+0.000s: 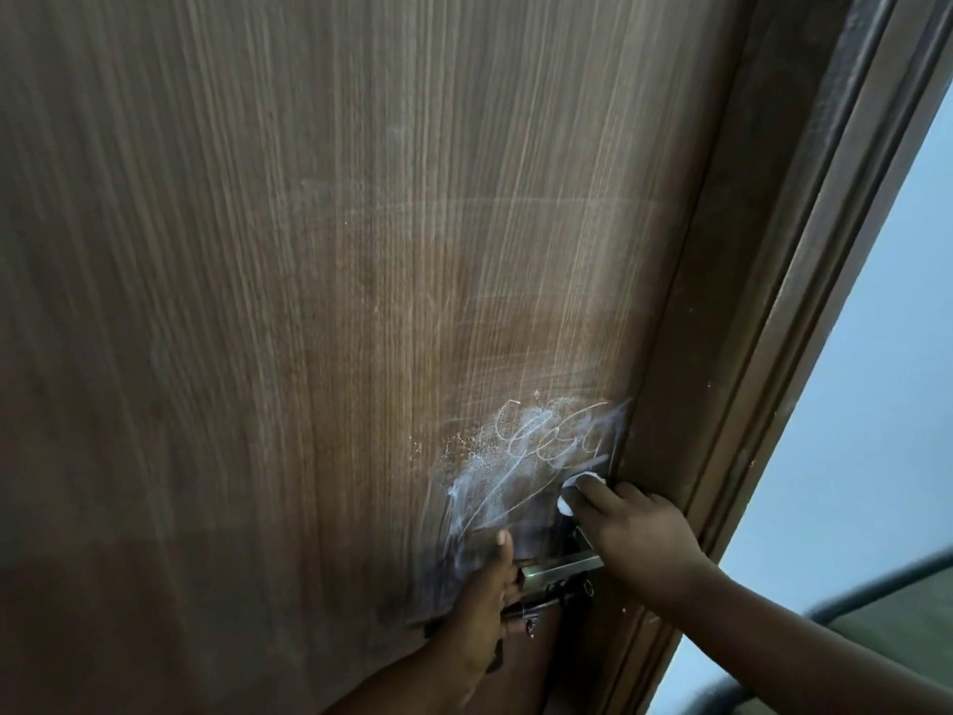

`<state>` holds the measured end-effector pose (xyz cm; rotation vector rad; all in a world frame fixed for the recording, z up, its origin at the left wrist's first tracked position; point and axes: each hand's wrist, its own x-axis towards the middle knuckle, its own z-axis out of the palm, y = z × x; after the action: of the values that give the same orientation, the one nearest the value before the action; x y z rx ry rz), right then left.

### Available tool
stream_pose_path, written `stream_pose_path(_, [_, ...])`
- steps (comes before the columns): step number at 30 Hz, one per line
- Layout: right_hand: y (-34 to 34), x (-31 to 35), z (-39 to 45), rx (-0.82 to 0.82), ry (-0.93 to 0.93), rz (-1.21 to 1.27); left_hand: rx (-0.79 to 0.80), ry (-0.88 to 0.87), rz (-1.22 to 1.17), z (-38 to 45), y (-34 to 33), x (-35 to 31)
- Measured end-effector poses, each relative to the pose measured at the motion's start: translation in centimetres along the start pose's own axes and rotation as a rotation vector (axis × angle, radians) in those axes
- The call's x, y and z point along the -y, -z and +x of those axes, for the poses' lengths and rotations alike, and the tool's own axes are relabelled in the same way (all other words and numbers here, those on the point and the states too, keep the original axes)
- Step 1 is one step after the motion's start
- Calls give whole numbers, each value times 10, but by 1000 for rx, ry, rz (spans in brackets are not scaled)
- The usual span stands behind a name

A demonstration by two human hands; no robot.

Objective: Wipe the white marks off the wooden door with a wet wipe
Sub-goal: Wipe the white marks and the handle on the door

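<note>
Down at the lower right edge of the door [319, 301], right by the frame [732, 353], that's where it's all happening. The right hand [639, 534] has the wet wipe [572, 490] bunched under its fingertips [593, 490], fingers curled narrow around the wad and pressing it flat on the wood. Only bits of white cloth peek out past the fingers.

The white marks [536, 446] lie just above and to the left of that hand: a looping scribble on top, a smeared chalky haze sweeping down and left beneath it. The patch runs long on a diagonal, from the frame side down toward the left hand [490, 585]. So the right hand is nearer, touching the smear's lower right end.

The left hand sits below, by the metal latch [562, 570], thumb up against the wood; whether it grips the hardware or just steadies the door, I can't tell.

Room to move? To the right, almost none, since the frame is right beside the knuckles. Below, the latch blocks. Up and left is bare wood, so my read is the next stroke wants to go up-left along the smear, pushing away from the frame. Scribble is untouched, plenty left to clean.
</note>
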<state>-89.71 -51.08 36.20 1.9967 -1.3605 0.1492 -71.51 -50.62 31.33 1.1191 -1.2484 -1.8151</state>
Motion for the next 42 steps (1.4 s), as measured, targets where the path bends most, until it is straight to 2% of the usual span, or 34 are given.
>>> stream_pose_path(4, [-4, 0, -2, 32, 173, -109, 8, -2, -14, -7, -2, -6])
stream_pose_path(8, [-5, 2, 1, 210, 227, -138, 14, -14, -19, -8, -2, -5])
stream_pose_path(13, [11, 3, 33, 714, 218, -7, -21, -40, -32, -2, -1, 3])
stream_pose_path(21, [17, 30, 65, 1067, 374, -286, -46, -52, -112, 0, -9, 4])
stream_pose_path(24, [17, 30, 70, 1066, 460, -347, -62, -61, -138, 2, -10, 7])
stream_pose_path(28, [12, 24, 62, 968, 362, -280, -95, -67, -149, 7, -10, 10])
stream_pose_path(34, [4, 2, 30, 621, 181, -21, -144, -76, -150, 5, -12, 13])
stream_pose_path(39, [3, 1, -7, 235, -35, 150, -125, -50, -132, 6, -11, 12])
stream_pose_path(42, [-7, 9, -13, 114, -197, 237, -134, -17, -143, 9, -12, 11])
